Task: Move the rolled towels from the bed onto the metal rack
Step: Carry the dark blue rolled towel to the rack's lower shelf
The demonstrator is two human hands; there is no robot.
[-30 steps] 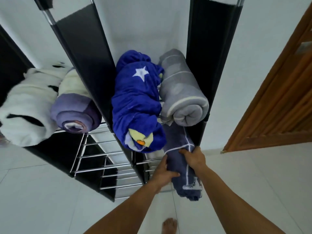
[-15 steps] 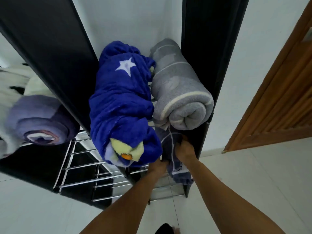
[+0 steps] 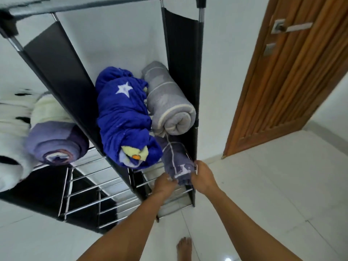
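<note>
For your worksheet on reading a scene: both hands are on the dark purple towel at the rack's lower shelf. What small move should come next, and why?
Probably push the dark purple towel further back onto the lower shelf. Its front end sticks out past the rack's front edge, gripped by the left hand and right hand, while the grey towel above lies fully on its shelf.

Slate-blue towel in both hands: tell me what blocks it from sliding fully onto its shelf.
Nothing visible blocks it. The left hand and right hand hold the slate-blue towel on the bars below the grey rolled towel, which hides the shelf's back.
</note>
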